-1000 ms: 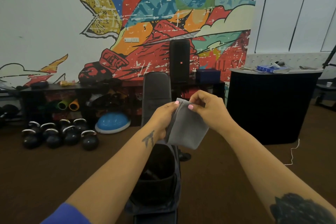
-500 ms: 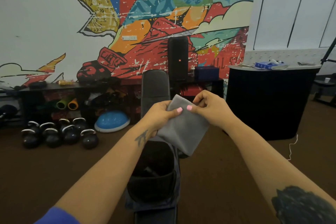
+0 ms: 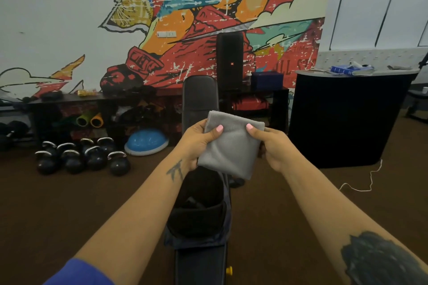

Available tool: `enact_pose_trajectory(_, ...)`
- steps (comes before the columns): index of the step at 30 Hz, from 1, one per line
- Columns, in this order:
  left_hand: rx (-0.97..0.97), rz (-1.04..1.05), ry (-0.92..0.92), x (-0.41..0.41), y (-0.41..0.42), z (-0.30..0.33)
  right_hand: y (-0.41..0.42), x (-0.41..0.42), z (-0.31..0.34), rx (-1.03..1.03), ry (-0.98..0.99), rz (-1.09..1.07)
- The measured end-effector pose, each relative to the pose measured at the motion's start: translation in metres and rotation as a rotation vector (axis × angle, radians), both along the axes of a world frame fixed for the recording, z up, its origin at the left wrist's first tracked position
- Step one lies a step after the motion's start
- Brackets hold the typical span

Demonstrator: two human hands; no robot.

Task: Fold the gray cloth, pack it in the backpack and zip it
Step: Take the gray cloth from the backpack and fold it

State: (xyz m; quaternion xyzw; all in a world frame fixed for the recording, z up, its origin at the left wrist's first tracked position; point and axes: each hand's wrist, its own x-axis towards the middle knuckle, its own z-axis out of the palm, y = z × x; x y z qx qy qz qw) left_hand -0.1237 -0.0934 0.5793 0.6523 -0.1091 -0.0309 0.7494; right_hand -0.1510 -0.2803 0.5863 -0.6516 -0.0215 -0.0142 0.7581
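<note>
Gray cloth (image 3: 228, 146), folded into a thick rectangle, is held in the air above the open backpack (image 3: 199, 213), which stands on a dark padded bench (image 3: 200, 97). The backpack's interior is black and its contents cannot be made out; its lower part merges with the bench, and the zipper is not discernible. The fingers of both hands are hidden behind the cloth, so only the thumbs are seen on its near face. The left hand (image 3: 196, 141) is clamped on the cloth's left edge, thumb laid across the upper left corner. The right hand (image 3: 272, 146) is pinched on the right edge, thumb pressed near the upper right corner. Both forearms are stretched forward from the lower corners of the view, and a blue sleeve (image 3: 78, 273) is cut off at the bottom edge. Kettlebells (image 3: 81, 157) are grouped on the brown floor at the left, near a blue balance dome (image 3: 146, 143). A black counter (image 3: 347, 118) is seen at the right, the items on it too small to identify.
</note>
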Motion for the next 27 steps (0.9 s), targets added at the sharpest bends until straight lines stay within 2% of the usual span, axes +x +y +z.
enact_pose_trajectory(4, -0.019, 0.037, 0.042, -0.011, 0.0, -0.017, 0.013, -0.004, -0.009, 0.001, -0.108, -0.156)
enact_pose_trajectory(10, -0.052, -0.01, 0.202, -0.034, 0.01, -0.056, 0.03, -0.005, -0.032, -0.263, -0.236, -0.241)
enact_pose_trajectory(15, 0.141, 0.163, -0.02, -0.035, 0.018, -0.078, 0.043, 0.001, -0.061, -0.427, -0.177, -0.221)
enact_pose_trajectory(18, 0.204, 0.182, -0.056, -0.031, 0.024, -0.087, 0.051, 0.005, -0.072, -0.478, -0.211, -0.271)
enact_pose_trajectory(21, 0.159, 0.145, 0.064, -0.026, 0.031, -0.089, 0.056, 0.014, -0.078, -0.486, -0.217, -0.259)
enact_pose_trajectory(24, -0.027, -0.03, 0.311, -0.016, 0.052, -0.085, 0.061, 0.027, -0.081, -0.548, -0.189, -0.156)
enact_pose_trajectory(27, -0.167, -0.16, 0.388, 0.004, 0.077, -0.09, 0.072, 0.042, -0.084, -0.593, -0.168, -0.042)
